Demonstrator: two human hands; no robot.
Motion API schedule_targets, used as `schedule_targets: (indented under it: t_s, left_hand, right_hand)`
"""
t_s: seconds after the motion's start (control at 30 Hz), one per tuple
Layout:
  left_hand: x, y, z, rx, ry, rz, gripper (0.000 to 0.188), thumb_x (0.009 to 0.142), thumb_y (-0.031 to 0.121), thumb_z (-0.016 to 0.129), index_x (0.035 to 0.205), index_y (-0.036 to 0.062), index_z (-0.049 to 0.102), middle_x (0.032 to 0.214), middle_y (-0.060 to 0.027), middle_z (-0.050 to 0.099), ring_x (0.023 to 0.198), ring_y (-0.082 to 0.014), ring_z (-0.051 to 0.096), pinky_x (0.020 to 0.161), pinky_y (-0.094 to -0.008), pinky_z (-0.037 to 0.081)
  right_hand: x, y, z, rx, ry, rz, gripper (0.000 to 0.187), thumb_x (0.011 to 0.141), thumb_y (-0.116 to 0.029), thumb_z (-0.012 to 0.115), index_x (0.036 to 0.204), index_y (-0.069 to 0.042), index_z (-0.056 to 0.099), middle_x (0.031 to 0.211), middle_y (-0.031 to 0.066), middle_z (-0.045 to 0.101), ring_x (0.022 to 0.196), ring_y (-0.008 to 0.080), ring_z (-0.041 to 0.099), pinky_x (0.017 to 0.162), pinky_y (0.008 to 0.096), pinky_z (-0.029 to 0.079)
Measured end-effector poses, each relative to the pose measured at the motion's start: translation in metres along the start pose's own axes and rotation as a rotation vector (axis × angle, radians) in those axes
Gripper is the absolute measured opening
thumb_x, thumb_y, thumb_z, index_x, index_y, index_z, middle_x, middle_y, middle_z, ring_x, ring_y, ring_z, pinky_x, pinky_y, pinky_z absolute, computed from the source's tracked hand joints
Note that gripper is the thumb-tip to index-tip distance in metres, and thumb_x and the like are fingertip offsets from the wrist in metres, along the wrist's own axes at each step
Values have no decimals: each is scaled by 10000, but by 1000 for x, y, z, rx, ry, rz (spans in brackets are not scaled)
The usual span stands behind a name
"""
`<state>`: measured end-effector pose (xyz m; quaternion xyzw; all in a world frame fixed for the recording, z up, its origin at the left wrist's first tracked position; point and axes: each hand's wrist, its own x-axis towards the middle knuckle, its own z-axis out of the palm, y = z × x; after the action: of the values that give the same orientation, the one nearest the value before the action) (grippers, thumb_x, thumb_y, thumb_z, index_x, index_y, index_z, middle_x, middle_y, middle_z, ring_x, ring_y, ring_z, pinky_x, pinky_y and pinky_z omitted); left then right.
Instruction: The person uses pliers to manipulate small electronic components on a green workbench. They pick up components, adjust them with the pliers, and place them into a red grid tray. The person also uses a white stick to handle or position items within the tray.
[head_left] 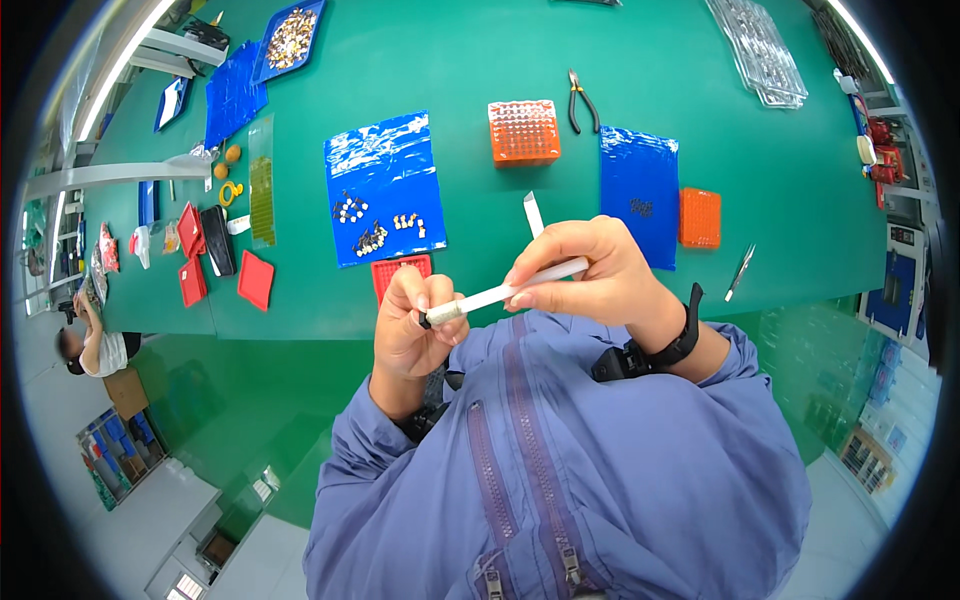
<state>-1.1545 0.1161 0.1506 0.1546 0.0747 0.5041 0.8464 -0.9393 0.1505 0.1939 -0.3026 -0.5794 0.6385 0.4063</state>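
Observation:
My left hand [405,335] pinches a small pale cylindrical part [446,311] with a black end, just in front of my chest. In my right hand [610,280], closed between thumb and fingers, is a slim white rod [490,297]; its left end meets the pale part. I cannot make out whether it goes inside. A second white strip with a slanted tip [533,212] sticks up beyond my right fingers; its lower end is hidden. Close behind my left hand lies a red tray [400,268], partly covered by the fingers.
A blue sheet [378,150] bears several small parts [370,240]; another blue sheet [640,165] holds tiny dark pieces. Between them stand an orange rack [525,145] and pliers [580,104]. A smaller orange box [700,218] and tweezers [740,273] lie right. Another person [98,345] sits far left.

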Motion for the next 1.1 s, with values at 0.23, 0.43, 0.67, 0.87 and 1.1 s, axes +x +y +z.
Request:
schedule_targets:
  t_s: [0.23,0.43,0.67,0.87,1.1]
  left_hand:
    - [1,0,0,148,26,50,145,862,142,577,860,78,447,726,-56,488,653,-156,521,552,-274,444]
    - [0,2,-3,203,64,54,156,860,144,581,851,76,441,717,-55,484,646,-154,514,548,-266,444]
    - [3,2,-4,190,46,41,148,861,131,577,845,71,443,707,-58,479,648,-153,509,549,-261,443]
    - [2,2,-5,241,73,49,145,860,121,575,846,61,444,701,-68,487,641,-150,518,557,-259,449]
    - [2,2,-9,225,75,38,142,860,116,572,849,59,443,703,-73,496,641,-153,531,575,-267,465]
  right_hand:
    - [-1,0,0,-9,46,38,103,731,-74,707,809,-22,664,729,19,637,649,64,573,571,202,440]
    - [0,4,-4,-269,46,-70,105,741,-76,694,825,-26,658,713,52,633,632,113,591,560,229,454]
    - [0,0,-2,-267,-32,41,112,743,-60,681,844,-29,642,710,59,629,623,157,595,553,248,449]
    - [2,9,0,-323,24,-154,81,816,-89,603,845,-15,613,702,65,608,620,139,584,553,252,450]
    - [1,1,-3,-192,-84,239,95,794,-53,624,862,0,583,728,62,602,665,112,579,602,249,465]
